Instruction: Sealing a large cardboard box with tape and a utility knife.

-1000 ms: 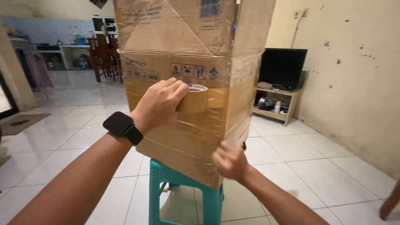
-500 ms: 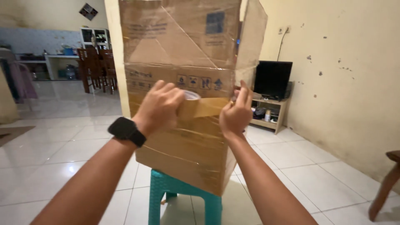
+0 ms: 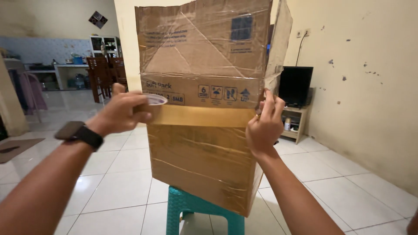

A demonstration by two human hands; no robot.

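Two hands worked a cardboard box on a teal stool. Left hand gripped the tape roll at the box's left edge; right hand pinched the tape strip at the right corner. Risk: tilted box could slide off the stool under sideways pull; strip could wrinkle.

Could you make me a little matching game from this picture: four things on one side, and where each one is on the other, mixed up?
Things:
1. tape roll
2. plastic stool
3. black screen
4. wristwatch

Places:
A. under the cardboard box
B. on the left wrist
C. on a low shelf by the right wall
D. gripped in the left hand, at the box's left edge

Pairs: 1-D, 2-A, 3-C, 4-B.

The right hand pinches the tape strip's end at the box's right corner.
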